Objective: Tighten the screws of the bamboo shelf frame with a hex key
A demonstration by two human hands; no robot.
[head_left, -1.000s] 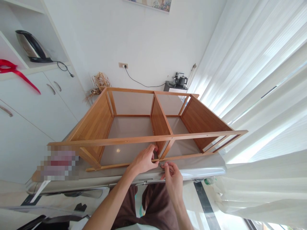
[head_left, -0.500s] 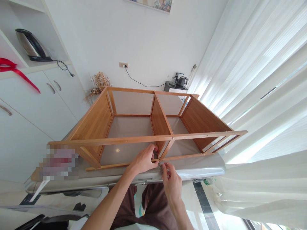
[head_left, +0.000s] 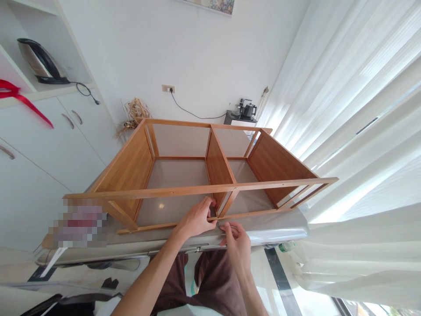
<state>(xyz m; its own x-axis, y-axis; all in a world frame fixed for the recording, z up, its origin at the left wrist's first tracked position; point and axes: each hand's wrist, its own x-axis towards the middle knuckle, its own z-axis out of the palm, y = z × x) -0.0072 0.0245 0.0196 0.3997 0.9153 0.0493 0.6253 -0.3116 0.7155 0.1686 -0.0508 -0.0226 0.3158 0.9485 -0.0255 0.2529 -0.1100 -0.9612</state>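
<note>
A wooden shelf frame (head_left: 197,189) lies on its side on a grey tabletop, with a middle panel (head_left: 221,162) dividing it. My left hand (head_left: 197,216) is closed around the lower front rail, just left of where it meets the middle panel. Beside it, my right hand (head_left: 237,239) pinches a hex key (head_left: 219,224), thin and metallic, mostly covered by the fingers. The key's tip reaches the front of the lower rail at that joint. The fastener there is too small to make out.
The table's rounded front edge (head_left: 272,235) runs just before my legs. A blurred-out item (head_left: 79,221) sits at the left end of the table. White cabinets (head_left: 36,145) stand to the left, with a kettle (head_left: 41,61) on a shelf. Curtains (head_left: 355,153) hang to the right.
My right hand has turned at the wrist, and its fingers now sit differently around the hex key. My left hand keeps its grip on the rail. The view has shifted very slightly.
</note>
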